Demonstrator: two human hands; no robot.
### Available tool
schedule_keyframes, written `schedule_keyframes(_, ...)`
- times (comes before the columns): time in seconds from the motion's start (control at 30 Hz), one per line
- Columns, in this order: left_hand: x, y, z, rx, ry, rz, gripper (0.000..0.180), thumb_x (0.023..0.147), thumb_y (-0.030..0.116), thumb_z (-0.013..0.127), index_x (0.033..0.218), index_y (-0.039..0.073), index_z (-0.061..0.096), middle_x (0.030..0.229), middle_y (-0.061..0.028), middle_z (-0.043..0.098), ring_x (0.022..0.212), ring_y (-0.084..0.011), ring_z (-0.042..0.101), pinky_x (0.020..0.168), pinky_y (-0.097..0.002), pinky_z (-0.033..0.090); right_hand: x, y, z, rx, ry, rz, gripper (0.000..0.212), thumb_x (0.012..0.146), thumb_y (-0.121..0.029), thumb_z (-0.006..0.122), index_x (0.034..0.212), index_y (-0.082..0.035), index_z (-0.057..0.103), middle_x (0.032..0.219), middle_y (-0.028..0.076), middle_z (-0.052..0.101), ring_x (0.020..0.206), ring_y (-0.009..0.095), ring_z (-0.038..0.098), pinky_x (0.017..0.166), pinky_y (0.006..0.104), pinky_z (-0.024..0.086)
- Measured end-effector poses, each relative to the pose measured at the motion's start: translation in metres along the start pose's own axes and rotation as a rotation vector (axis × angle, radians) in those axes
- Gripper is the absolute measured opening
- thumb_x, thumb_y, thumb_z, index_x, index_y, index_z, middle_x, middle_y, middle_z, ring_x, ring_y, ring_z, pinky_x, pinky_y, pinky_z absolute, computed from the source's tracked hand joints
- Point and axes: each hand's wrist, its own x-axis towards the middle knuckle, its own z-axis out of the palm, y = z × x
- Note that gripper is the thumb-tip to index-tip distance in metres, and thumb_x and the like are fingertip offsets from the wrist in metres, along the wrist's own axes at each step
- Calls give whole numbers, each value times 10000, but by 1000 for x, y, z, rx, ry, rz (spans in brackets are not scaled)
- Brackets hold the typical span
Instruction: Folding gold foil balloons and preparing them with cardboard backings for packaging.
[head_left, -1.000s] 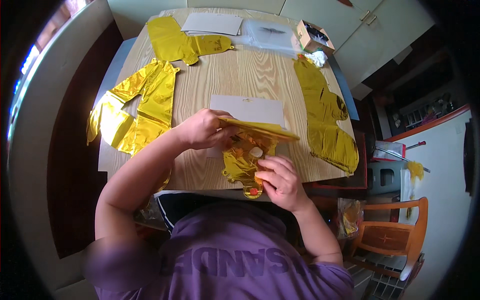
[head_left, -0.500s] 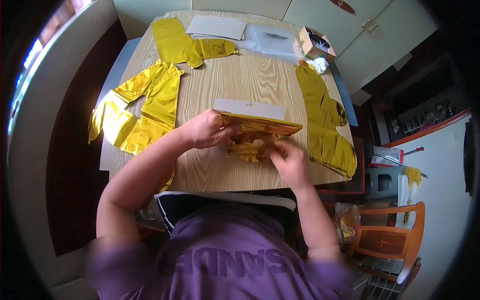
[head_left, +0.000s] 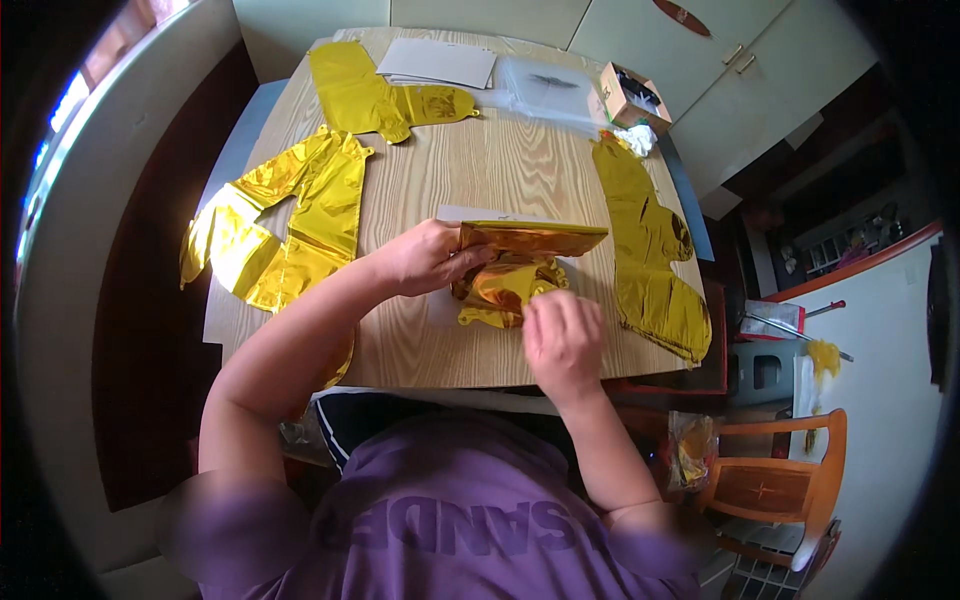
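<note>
Over the surface [head_left: 530, 165], near its front edge, my left fingers [head_left: 468, 260] clamped gold foil [head_left: 540, 240]. Whether my curled right fingers [head_left: 572, 312] gripped it, I couldn't tell.

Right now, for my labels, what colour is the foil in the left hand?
The foil is shiny gold, best seen in the head view.

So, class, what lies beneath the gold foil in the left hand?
Beneath the gold foil, a pale sheet lies on the wooden table; its far edge shows. The foil and left hand cover its middle, so anything there cannot be seen.
</note>
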Motion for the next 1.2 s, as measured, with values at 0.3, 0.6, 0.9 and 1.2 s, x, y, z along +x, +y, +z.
schedule_keyframes(0.3,4,-10,-1,46,-112,-15,274,980,120,568,1201,-24,641,1111,-234,660,949,-401,656,857,-410,539,2,-1,38,123,-309,-48,510,908,-317,650,1344,-71,551,1382,192,525,1273,448,461,1061,547,383)
schedule_keyframes(0.6,-2,-15,10,320,-137,319,424,857,81,657,1280,62,632,1139,-161,672,1026,-348,660,890,-431,552,-10,-13,12,80,-220,4,486,912,-284,677,1302,-7,593,1287,203,595,1180,370,571,1023,477,437)
schedule_keyframes(0.9,-7,-2,5,392,-257,255,753,659,177,781,1363,36,551,1233,-200,629,1158,-364,610,1002,-461,483,1,4,-82,723,-207,-3,136,830,-99,716,944,-29,695,963,136,715,839,301,710,765,378,571)
schedule_keyframes(1.2,-25,-27,-28,470,-216,-60,1310,585,599,866,1545,-17,221,1564,-260,298,1474,-371,273,1220,-458,216,36,76,45,80,-547,113,681,1005,-487,491,1505,-40,376,1591,190,308,1488,333,255,1221,469,161)
